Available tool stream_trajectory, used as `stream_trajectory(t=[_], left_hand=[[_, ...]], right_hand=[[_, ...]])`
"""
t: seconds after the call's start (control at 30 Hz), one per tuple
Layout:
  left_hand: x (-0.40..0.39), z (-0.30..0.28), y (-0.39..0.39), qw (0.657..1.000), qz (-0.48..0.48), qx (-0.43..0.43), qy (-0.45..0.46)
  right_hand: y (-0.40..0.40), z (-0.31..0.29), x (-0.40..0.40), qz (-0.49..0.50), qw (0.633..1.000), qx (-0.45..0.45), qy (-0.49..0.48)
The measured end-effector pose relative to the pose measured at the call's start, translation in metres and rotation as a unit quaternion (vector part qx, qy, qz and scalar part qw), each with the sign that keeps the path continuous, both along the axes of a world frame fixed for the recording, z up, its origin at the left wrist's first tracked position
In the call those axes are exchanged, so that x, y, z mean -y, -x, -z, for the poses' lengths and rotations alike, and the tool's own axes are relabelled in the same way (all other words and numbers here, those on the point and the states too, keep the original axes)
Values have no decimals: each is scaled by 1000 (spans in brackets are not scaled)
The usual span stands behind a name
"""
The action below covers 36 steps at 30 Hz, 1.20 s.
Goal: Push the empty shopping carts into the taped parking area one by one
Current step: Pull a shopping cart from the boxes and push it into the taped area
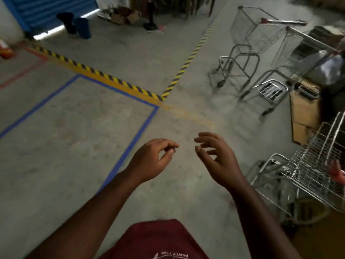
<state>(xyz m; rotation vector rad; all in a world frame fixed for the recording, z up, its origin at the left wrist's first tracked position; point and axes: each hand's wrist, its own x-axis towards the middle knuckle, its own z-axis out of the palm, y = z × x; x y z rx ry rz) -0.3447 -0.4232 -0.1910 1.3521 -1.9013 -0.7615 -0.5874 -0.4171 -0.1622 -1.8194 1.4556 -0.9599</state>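
Note:
My left hand (153,159) and my right hand (217,157) hang in front of me over the concrete floor, fingers loosely curled, holding nothing. A blue tape outline (130,146) marks a rectangular area on the floor to my left; no cart stands inside the part I see. Three wire shopping carts stand on the right: a far one (248,34) with a red handle, a second (291,53) just behind it, and a near one (309,169) at the right edge, close to my right hand but apart from it.
Yellow-black hazard tape (97,73) runs along the far side of the blue outline, with a second strip (188,60) heading away. Cardboard boxes (304,111) sit behind the carts. A blue roller door (48,10), dark bins (82,28) and clutter line the back wall.

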Motion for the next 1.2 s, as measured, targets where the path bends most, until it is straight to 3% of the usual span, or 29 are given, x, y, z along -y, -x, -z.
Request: stream_trajectory(t=[0.3, 0.7, 0.93, 1.2], left_hand=[[161, 37, 45, 998, 61, -12, -27], [460, 38, 68, 993, 112, -15, -28], [603, 32, 132, 985, 168, -18, -33], [800, 42, 250, 981, 191, 11, -24]], right_hand=[[43, 39, 118, 107, 991, 13, -80], [72, 32, 379, 166, 982, 4, -86], [123, 36, 502, 221, 970, 35, -91], [244, 66, 673, 255, 960, 71, -94]])
